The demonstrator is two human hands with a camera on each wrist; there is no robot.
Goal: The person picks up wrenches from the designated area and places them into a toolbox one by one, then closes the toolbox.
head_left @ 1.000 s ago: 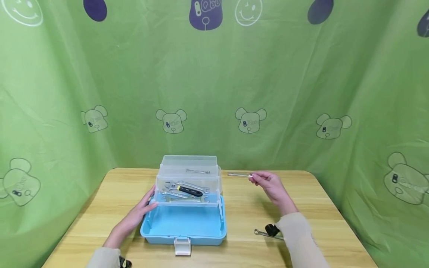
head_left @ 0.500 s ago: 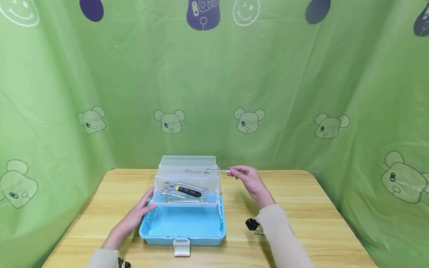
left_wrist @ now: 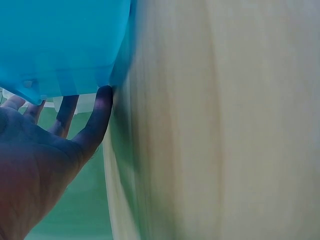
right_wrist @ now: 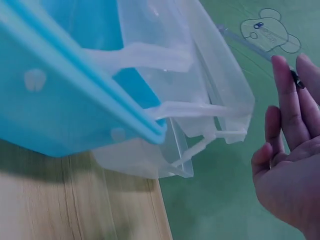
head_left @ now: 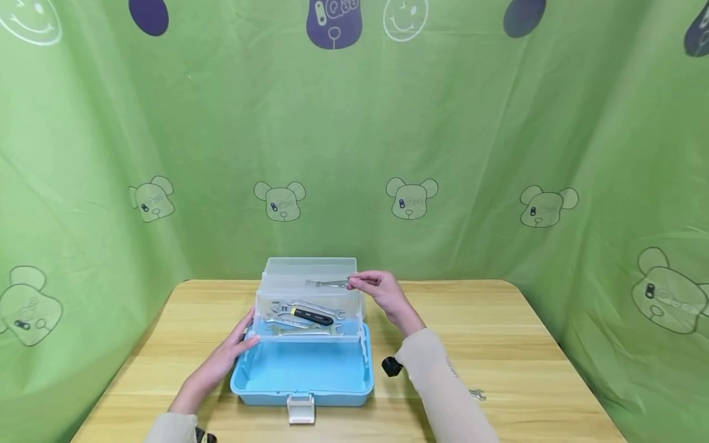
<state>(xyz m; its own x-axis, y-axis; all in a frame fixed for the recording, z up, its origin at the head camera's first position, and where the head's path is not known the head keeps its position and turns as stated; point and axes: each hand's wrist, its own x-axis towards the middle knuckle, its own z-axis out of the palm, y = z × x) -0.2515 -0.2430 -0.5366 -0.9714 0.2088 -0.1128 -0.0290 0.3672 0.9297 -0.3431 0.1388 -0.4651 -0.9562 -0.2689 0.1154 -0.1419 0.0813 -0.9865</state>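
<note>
A blue toolbox (head_left: 260, 399) stands open, its clear trays raised in steps. My right hand (head_left: 384, 295) pinches a slim silver wrench (right_wrist: 247, 44) between thumb and forefinger, above the upper tray (head_left: 279, 284). Another small wrench (head_left: 317, 283) lies in that tray and overlaps the held one in the head view. In the lower tray (head_left: 353, 333) lie an adjustable wrench with a black grip (head_left: 314, 317) and several silver wrenches. My left hand (head_left: 224, 354) rests against the toolbox's left side, fingers extended along the blue wall in the left wrist view.
Part of a silver wrench (head_left: 477, 394) shows on the wooden table (head_left: 532, 363), beside my right sleeve. A white latch (head_left: 301, 409) hangs at the toolbox's front. A green curtain (head_left: 343, 135) rises behind the table's back edge.
My right hand has moved left with the wrench, from beside the toolbox to over the upper tray. The left hand has stayed at the toolbox's side.
</note>
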